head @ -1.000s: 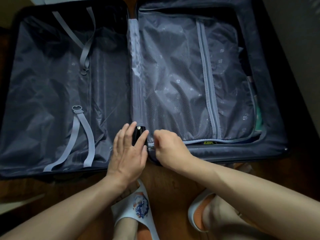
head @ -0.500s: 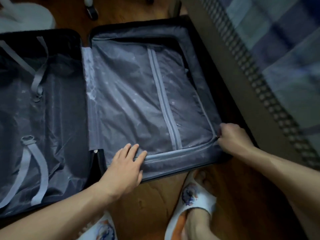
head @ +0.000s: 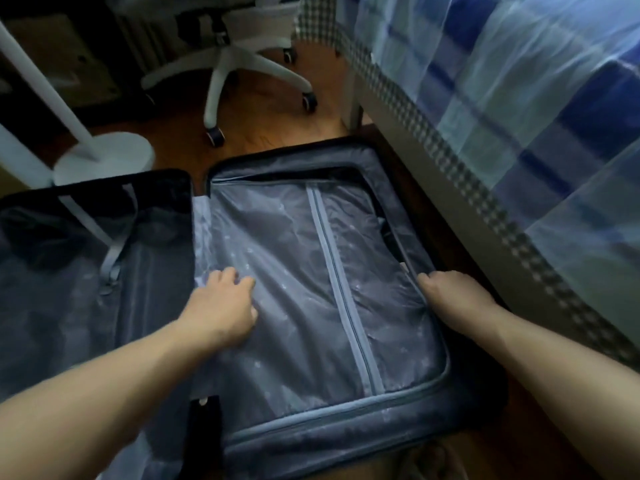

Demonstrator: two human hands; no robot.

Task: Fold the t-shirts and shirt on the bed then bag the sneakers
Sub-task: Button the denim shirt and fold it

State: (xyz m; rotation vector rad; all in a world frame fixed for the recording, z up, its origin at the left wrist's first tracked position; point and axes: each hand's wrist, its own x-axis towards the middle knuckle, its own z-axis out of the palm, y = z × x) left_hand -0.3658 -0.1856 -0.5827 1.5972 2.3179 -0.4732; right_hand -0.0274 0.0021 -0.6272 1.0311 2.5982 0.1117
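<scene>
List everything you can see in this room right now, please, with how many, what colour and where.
suitcase: one, dark shell with grey lining, lying open on the floor beside the bed
zipped divider panel: one, grey with light blue zips, covering the suitcase's right half
straps: a pair, light grey-blue, in the left half
bed: one, blue and white checked cover under sheer netting, along the right
office chair base: one, white with dark castors, top centre
fan stand: one, white, round base, top left
floor: brown wood
left hand: pressing flat on the divider panel
right hand: closed at the panel's right edge zip; what it pinches is hidden
</scene>
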